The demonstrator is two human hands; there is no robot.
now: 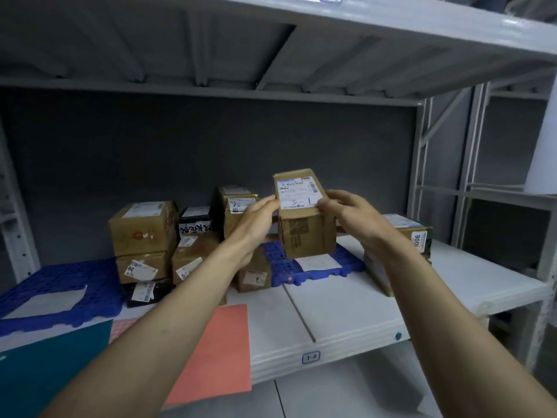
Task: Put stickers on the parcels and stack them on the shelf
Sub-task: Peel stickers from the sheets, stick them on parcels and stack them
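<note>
gripping small parcel point(304, 218), both hands point(256, 221)

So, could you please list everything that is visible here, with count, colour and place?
held parcel: one, brown with white label, in the air above the shelf
stacked parcels: several, mostly brown, shelf back left
parcel with green print: one, brown, behind the right forearm
blue mats: two, on the shelf, left and centre
paper sheets: two, white, one on each mat
orange sheet: one, shelf front edge
teal sheet: one, lower left
shelf: white, tagged 3-3
left hand: grips the parcel's left side
right hand: grips its right side
</note>
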